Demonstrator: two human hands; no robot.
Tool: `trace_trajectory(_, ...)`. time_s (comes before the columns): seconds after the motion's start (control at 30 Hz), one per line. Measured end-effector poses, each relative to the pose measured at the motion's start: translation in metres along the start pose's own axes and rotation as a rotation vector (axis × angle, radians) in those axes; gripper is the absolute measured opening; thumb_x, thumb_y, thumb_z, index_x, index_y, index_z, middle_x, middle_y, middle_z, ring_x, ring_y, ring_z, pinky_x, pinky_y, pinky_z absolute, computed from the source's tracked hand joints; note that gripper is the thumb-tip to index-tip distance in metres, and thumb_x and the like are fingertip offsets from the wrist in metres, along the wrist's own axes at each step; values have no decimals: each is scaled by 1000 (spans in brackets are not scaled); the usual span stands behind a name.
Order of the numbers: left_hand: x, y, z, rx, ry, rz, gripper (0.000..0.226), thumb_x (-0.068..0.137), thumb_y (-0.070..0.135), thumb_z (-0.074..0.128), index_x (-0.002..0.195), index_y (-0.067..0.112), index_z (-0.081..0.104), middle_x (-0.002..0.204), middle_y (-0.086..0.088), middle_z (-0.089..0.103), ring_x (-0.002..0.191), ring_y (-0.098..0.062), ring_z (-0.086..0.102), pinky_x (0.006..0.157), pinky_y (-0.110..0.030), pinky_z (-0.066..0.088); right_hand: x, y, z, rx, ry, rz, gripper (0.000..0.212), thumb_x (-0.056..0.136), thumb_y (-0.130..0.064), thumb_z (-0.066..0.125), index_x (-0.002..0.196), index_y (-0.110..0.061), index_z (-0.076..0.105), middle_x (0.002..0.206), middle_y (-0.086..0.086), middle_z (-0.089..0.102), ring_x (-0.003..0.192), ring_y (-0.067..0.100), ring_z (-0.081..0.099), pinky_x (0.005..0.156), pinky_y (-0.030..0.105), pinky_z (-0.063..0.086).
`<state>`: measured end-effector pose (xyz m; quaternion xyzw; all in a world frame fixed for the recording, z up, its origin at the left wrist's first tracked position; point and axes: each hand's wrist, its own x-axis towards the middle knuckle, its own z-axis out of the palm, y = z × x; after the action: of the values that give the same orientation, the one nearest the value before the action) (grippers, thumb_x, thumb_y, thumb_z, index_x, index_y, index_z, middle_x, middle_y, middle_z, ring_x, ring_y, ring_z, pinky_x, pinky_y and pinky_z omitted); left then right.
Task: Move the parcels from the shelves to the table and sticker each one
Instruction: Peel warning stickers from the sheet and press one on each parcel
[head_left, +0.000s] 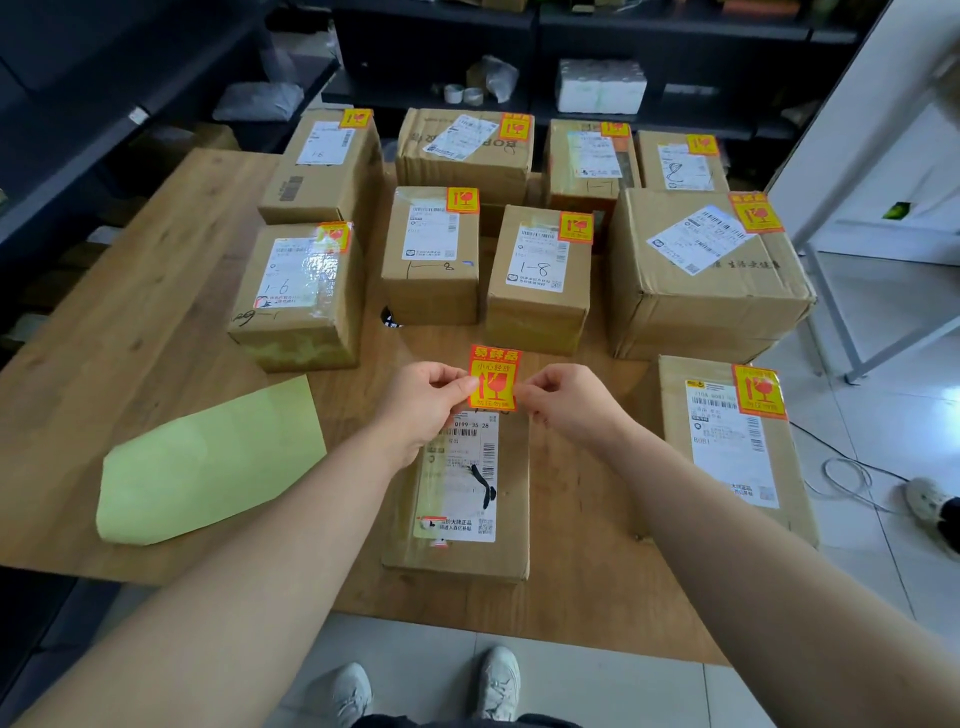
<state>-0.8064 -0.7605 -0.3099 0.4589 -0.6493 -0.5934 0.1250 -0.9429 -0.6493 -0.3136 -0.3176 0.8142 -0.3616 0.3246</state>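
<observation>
Right now the left hand (421, 400) and the right hand (566, 402) are both pinching one red-and-yellow fragile sticker (493, 379). The left fingers (457, 387) are gripping its left edge and the right fingers (535, 389) its right edge, so it is hanging upright between them with its printed face toward the camera. Directly below the fingers and running back toward the person, an unstickered parcel (511, 499) is lying flat on the wooden tabletop (171, 332) with its white shipping label facing up. The sticker's lower edge is sitting over that parcel's far end, though whether it is touching the cardboard cannot be told. Left of the left fingers, a pale green backing sheet (208, 462) is lying on the tabletop. Right of the right fingers, a side parcel (727, 457) is already wearing the same sticker. Beyond the fingers, a parcel marked 1-8 (540, 291) is standing among other stickered boxes.
</observation>
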Motion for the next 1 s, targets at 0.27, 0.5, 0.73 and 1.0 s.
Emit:
trace_trajectory(0.27,2,-9,-1,266,33,134,7,83,15,73,82,19,68,83,4,67,81,-15,62,76,-29,51,-5,4,4,-54,-29,22,34,94,-28,59,85,5,65,70,4,58,53,9,43,44,17,37)
trace_trajectory(0.5,1,-8,7,471,92,157,34,79,26,78,101,22,52,80,8,66,77,-11,61,65,-26,41,-9,10,9,-76,2,74,34,93,-24,57,84,8,63,69,8,58,58,16,48,53,26,42)
trace_trajectory(0.73,5,-10,8,549,24,172,35,80,27,76,101,22,49,79,8,69,77,-9,63,69,-29,43,-9,15,13,-61,-12,117,32,93,-21,56,86,9,64,82,20,71,71,33,67,74,46,59)
trace_trajectory(1.0,4,-5,9,592,18,208,34,80,25,77,101,20,49,77,6,69,74,-9,64,66,-28,45,-3,11,14,-45,-20,162,32,93,-20,55,85,9,66,79,18,72,71,28,70,73,45,60)
